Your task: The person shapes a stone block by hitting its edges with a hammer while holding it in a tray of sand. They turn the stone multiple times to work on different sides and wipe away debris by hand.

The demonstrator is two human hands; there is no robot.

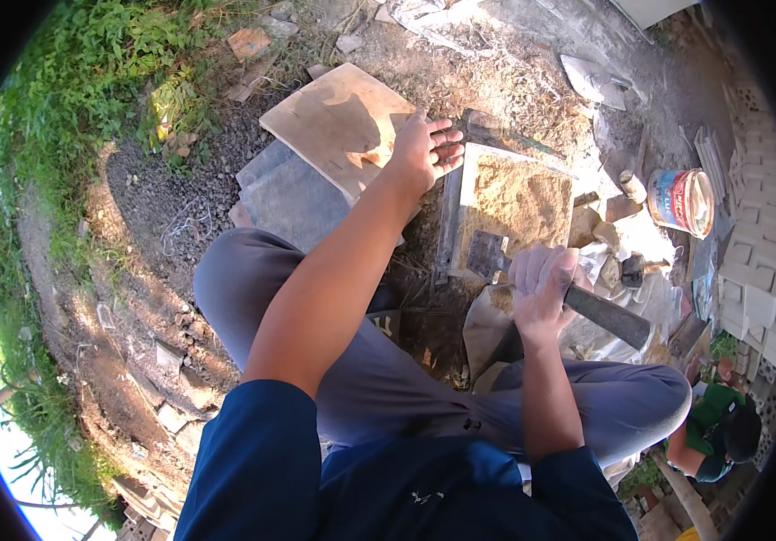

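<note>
My right hand (543, 284) is wrapped round the handle of a hammer (611, 317). Its dark, blocky head rests over, or just above, the near left corner of a square slab (525, 194) with a rough, sandy yellow face. Beyond the slab's left edge, my left hand (429, 153) is held out with its fingers apart and nothing in it. A dark straight bar (447, 212) runs along that edge. Left of my left hand, a tan flat tile (338, 122) lies over grey flat slabs (293, 200).
Right of the slab are broken stones (606, 236), a second hammer (638, 270) and a printed bucket (682, 202). A trowel (593, 81) lies farther off. Pale blocks (748, 288) are stacked at right, near a person in green (712, 422). Plants (90, 81) grow at left.
</note>
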